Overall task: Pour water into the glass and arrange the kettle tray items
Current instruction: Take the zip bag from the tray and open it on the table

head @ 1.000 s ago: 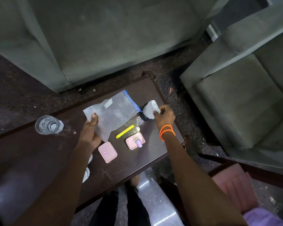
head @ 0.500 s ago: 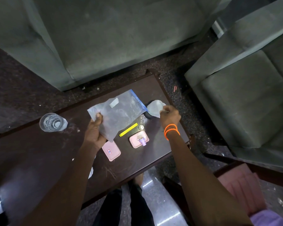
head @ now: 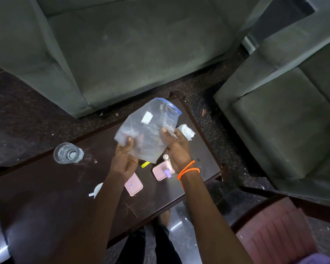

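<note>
Right now both hands hold a clear plastic bag [head: 149, 128] with a blue zip strip above the dark surface [head: 46, 197]. The left hand [head: 123, 161] pinches the bag's lower left edge, thumb on top and the other fingers curled beneath; the right hand [head: 177, 147] grips the bag's right side, thumb pressed onto the film, with a crumpled white tissue [head: 186, 131] bunched against its far fingers.

Taking the bag as the landmark: the glass [head: 68, 153] stands upright well to its left, holding some water, apart from everything else. Just under the bag's lower corner a yellow strip [head: 145, 164] pokes out — mostly hidden by the film. Nearer the person than the bag lie two pink boxes: one [head: 133, 184] below the left wrist, the other [head: 161, 171] beside the right wrist with a small lilac cap [head: 167, 173] on it. A small white-capped item [head: 166, 156] sits between the bag and the right hand, partly covered. A white scoop-like piece [head: 96, 190] lies left of the left forearm.

Orange bands [head: 188, 169] circle the right wrist. Grey sofas stand beyond the bag and to its right.
</note>
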